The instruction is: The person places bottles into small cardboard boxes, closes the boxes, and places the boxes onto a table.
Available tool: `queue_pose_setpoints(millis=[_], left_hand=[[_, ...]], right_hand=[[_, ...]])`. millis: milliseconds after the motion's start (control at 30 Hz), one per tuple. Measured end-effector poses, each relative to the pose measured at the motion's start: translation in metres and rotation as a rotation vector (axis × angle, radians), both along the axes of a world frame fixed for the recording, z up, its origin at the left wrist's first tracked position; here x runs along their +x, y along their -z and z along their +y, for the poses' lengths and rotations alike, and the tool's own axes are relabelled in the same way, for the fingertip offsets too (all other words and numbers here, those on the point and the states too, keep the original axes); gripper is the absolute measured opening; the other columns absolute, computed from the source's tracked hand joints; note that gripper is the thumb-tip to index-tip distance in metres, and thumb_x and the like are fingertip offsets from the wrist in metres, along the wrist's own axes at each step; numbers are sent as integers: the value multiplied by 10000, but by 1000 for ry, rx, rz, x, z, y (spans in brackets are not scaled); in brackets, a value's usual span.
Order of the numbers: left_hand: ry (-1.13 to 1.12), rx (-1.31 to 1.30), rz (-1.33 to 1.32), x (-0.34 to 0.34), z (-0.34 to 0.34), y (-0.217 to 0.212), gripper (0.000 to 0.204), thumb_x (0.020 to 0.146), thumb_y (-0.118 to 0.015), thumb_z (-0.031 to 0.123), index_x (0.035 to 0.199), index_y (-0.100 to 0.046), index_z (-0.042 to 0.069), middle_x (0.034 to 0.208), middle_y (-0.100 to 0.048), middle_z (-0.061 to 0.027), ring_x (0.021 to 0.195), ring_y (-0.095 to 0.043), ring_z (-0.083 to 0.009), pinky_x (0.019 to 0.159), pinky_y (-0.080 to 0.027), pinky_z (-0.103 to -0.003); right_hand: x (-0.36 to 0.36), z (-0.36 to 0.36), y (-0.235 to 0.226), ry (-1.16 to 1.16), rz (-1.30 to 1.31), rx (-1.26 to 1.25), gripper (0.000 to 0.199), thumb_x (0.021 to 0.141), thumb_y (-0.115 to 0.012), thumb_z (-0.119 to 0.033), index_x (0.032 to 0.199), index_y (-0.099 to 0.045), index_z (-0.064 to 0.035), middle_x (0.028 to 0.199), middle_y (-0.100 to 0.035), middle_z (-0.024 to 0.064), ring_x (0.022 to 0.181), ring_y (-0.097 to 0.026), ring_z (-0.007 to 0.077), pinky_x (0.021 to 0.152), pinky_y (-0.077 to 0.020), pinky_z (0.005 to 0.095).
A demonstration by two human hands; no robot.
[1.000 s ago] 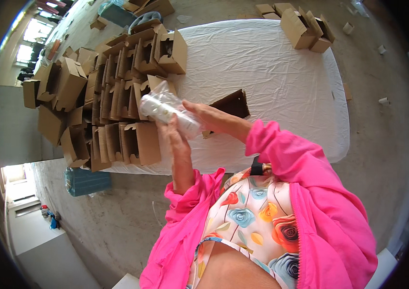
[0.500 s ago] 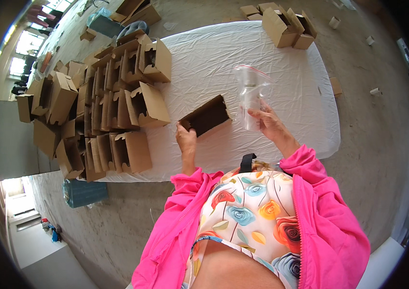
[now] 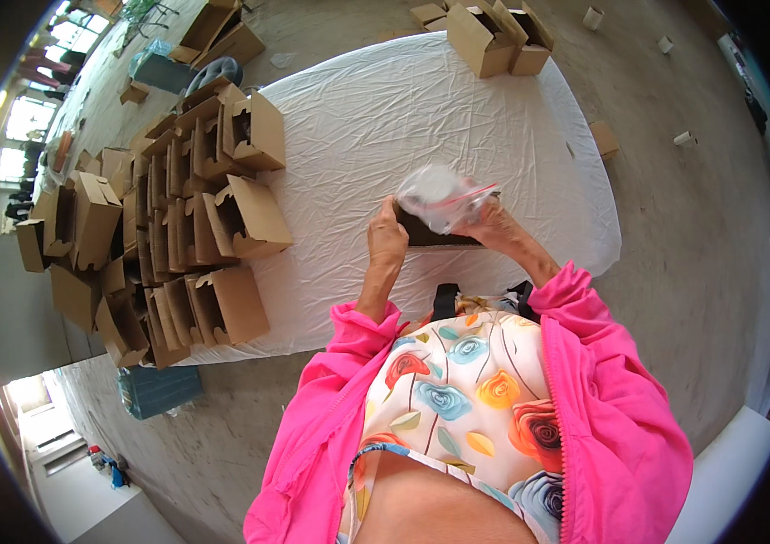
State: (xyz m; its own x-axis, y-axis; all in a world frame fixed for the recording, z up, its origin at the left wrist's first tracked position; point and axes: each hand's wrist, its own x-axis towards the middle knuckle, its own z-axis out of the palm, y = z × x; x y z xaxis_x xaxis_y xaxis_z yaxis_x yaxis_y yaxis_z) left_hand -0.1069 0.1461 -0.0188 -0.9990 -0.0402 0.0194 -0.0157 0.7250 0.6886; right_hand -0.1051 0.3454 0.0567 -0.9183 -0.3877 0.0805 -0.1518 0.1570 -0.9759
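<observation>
An open cardboard box (image 3: 421, 238) with a dark inside stands on the white-covered table in front of me. My left hand (image 3: 387, 240) is closed on its left edge. Over the box, my right hand (image 3: 497, 228) grips a clear zip bag (image 3: 444, 195) with a red strip along its mouth. A pale, rounded thing shows through the plastic; I cannot make out what it is. The bag hides much of the box's opening and part of my right fingers.
Rows of open cardboard boxes (image 3: 253, 218) crowd the table's left side. Two more boxes (image 3: 484, 41) stand at its far edge. The table's white cover (image 3: 339, 136) is wrinkled. A blue-green bundle (image 3: 160, 392) lies on the floor at the left.
My right hand has brought the zip bag left, over the box, and the bag has tipped over. The box has shifted slightly right with my left hand on it. The whole view has shifted too.
</observation>
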Motion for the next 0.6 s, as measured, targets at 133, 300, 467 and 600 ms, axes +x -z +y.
queue_pose_setpoints(millis=[133,300,467,600], left_hand=[[-30,313,12,1,3,2,396,687,-500,-74,1073,-508,15,859,-592,-250,834,-580,-378,699,-463,-407],[-194,351,-79,7,-7,6,392,677,-458,-56,1050,-549,27,867,-630,-116,767,-610,-194,708,-476,-293],[-107,350,105,9,-4,23,406,682,-486,-62,1075,-538,25,832,-606,-88,730,-585,-154,680,-470,-269],[-80,367,125,16,-3,22,379,707,-529,-50,1077,-539,30,821,-600,-64,705,-565,-136,654,-465,-272]], right_hand=[[3,11,32,-66,136,342,516,657,-669,-13,1131,-467,-51,1051,-560,134,986,-537,284,855,-419,347],[-2,20,47,-109,13,766,484,653,-651,-26,1101,-468,-18,1021,-553,211,974,-522,364,816,-425,394],[-22,4,64,-320,-176,1068,402,727,-559,-51,1125,-496,-44,1107,-524,215,1021,-510,348,826,-427,401],[-32,-10,100,-363,-16,1226,387,775,-489,-71,1162,-500,-68,1172,-501,195,1073,-491,328,872,-418,385]])
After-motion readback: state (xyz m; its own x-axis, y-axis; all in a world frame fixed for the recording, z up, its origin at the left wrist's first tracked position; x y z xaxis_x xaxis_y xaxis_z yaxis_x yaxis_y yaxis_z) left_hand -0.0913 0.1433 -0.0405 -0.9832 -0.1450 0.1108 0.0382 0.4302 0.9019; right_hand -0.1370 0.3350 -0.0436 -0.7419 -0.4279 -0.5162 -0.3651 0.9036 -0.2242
